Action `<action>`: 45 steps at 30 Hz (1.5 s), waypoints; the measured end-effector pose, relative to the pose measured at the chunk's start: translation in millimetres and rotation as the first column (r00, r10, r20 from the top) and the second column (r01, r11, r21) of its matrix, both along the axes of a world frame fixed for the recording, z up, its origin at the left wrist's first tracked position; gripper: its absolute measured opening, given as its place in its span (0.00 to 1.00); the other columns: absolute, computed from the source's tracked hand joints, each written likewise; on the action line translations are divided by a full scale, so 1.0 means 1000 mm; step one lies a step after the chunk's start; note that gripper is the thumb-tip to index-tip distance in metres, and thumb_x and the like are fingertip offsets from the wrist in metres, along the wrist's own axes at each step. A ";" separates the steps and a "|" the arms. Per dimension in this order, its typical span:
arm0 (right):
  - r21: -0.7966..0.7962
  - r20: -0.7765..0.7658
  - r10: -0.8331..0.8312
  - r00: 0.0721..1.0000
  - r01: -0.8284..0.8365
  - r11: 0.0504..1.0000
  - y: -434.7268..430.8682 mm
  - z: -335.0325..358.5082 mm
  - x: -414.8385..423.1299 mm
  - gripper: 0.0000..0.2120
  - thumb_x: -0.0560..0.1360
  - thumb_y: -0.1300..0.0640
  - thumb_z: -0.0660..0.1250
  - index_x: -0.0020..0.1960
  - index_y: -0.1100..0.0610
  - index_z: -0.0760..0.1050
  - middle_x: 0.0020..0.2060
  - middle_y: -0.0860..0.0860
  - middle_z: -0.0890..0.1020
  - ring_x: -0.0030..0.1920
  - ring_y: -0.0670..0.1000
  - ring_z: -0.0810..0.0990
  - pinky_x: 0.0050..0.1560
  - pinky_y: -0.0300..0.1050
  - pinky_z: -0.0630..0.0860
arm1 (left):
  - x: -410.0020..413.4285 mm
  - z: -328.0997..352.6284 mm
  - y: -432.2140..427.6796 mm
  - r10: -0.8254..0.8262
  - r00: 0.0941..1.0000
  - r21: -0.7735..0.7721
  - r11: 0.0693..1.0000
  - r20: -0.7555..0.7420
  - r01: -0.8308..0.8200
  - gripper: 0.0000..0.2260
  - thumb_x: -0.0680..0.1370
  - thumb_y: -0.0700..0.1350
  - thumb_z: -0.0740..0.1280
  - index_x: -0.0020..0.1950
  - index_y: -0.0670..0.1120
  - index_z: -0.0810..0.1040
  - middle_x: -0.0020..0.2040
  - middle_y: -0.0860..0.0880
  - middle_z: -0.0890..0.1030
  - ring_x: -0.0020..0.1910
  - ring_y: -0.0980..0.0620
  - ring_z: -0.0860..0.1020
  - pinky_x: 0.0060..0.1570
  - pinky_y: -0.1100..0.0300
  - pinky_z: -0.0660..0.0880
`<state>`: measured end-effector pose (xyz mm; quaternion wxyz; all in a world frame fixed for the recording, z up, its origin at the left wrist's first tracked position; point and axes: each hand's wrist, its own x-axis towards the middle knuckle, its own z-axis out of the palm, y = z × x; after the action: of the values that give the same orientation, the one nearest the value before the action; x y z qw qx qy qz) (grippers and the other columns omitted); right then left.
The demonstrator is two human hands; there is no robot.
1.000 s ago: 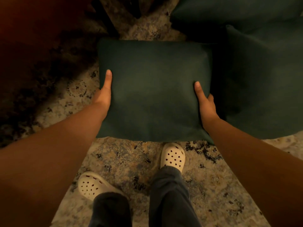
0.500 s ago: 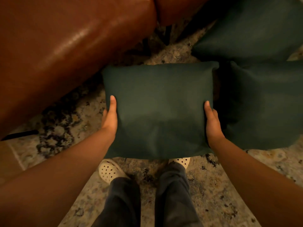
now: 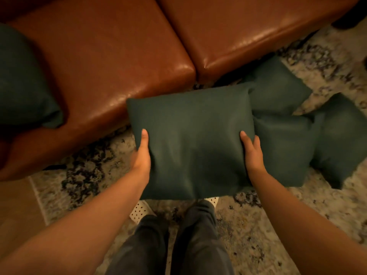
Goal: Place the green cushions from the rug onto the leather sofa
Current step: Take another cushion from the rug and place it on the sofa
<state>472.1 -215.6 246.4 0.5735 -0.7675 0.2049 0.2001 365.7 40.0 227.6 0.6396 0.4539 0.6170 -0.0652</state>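
I hold a dark green cushion flat in front of me, above the rug, just short of the brown leather sofa. My left hand grips its left edge and my right hand grips its right edge, thumbs on top. Three more green cushions lie on the patterned rug to the right: one against the sofa front, one partly under the held cushion, one at the far right. Another green cushion rests on the sofa's left seat.
The sofa has two seat pads with a seam between them. My legs in dark trousers and white perforated shoes stand on the rug below the cushion. A strip of wooden floor shows at the lower left.
The cushion has risen off the rug in both hands. My view has tilted up, so the sofa seats and the cushion on the left seat have come into sight.
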 end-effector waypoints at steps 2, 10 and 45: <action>0.031 0.045 -0.007 0.999 0.006 1.000 0.015 0.028 -0.002 0.21 0.77 0.43 0.62 0.67 0.49 0.67 0.59 0.47 0.75 0.59 0.50 0.73 0.60 0.46 0.67 | 0.005 0.043 0.011 0.003 0.996 0.036 0.999 0.084 -0.006 0.39 0.60 0.79 0.63 0.60 0.54 0.79 0.55 0.52 0.81 0.55 0.48 0.79 0.61 0.48 0.73; 0.326 0.212 -0.006 0.977 -0.065 0.943 0.086 0.138 -0.014 0.16 0.72 0.46 0.67 0.59 0.44 0.72 0.59 0.47 0.79 0.61 0.50 0.76 0.62 0.49 0.72 | -0.011 0.166 0.092 0.118 0.927 0.172 0.967 0.355 -0.189 0.31 0.62 0.75 0.66 0.54 0.54 0.79 0.59 0.55 0.79 0.58 0.52 0.77 0.66 0.51 0.70; 0.690 0.266 0.350 0.898 -0.431 0.581 0.306 0.322 0.088 0.26 0.69 0.62 0.56 0.67 0.56 0.70 0.48 0.49 0.83 0.52 0.52 0.79 0.48 0.48 0.71 | -0.025 0.352 0.297 0.102 0.670 0.280 0.855 0.736 -0.438 0.43 0.60 0.72 0.69 0.69 0.50 0.71 0.62 0.52 0.78 0.59 0.51 0.76 0.63 0.51 0.71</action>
<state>560.5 90.1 568.8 0.7835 -0.5063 -0.0959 0.3473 341.2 337.0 580.0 0.7082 0.4753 0.3893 0.3480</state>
